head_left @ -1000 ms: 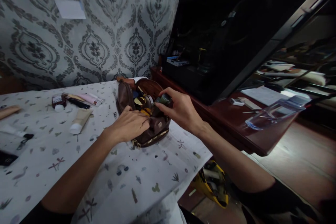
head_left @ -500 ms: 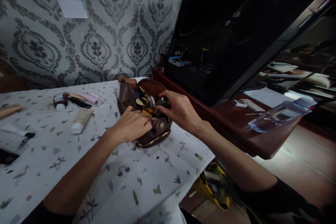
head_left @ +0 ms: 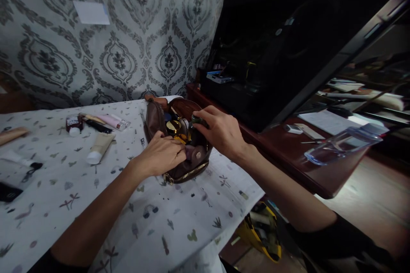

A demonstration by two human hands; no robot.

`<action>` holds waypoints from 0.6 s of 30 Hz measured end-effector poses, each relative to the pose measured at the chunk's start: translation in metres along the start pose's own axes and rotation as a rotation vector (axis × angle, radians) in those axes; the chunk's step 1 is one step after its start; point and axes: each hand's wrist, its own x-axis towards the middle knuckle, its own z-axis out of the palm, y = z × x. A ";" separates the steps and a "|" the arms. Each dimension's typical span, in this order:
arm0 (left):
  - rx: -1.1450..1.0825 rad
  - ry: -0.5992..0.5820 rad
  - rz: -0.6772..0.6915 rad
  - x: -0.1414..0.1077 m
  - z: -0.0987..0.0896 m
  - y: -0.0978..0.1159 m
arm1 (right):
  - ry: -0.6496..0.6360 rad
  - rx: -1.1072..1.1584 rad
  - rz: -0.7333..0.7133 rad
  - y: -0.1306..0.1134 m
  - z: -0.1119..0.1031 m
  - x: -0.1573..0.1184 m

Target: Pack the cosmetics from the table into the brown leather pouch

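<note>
A brown cosmetic bag (head_left: 188,172) stands unzipped on the patterned tablecloth. Inside it are a gold-rimmed round container (head_left: 173,126), something yellow and other small items partly hidden by my hands. My left hand (head_left: 163,153) is closed over the bag's front edge, its fingertips out of sight at the opening. Over the bag's right side, my right hand (head_left: 221,130) pinches a small dark green, glossy, rounded container (head_left: 199,120) between thumb and fingers; most of it is covered, so its exact kind is unclear.
Left of the bag lie a beige tube (head_left: 101,147), a small dark bottle with a white cap (head_left: 74,126) and several slim cosmetics (head_left: 107,121). To the right, a reddish-brown desk (head_left: 272,147) holds a large black screen (head_left: 256,51) and a clear bottle (head_left: 339,145). A yellow-edged bag (head_left: 261,230) sits below.
The dark green container has turned in my right hand and is more covered by the fingers, with the hand slightly higher. My left hand stays on the bag's front edge.
</note>
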 end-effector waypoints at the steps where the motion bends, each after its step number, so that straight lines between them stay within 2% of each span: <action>1: 0.000 -0.007 -0.003 0.001 -0.001 0.000 | 0.001 -0.019 0.000 0.000 0.000 0.000; 11: 0.105 -0.261 0.030 0.026 -0.023 0.000 | -0.068 0.050 -0.004 0.005 -0.003 -0.003; 18: 0.202 -0.177 0.007 0.022 -0.014 0.005 | -0.112 -0.012 0.026 0.000 -0.003 0.001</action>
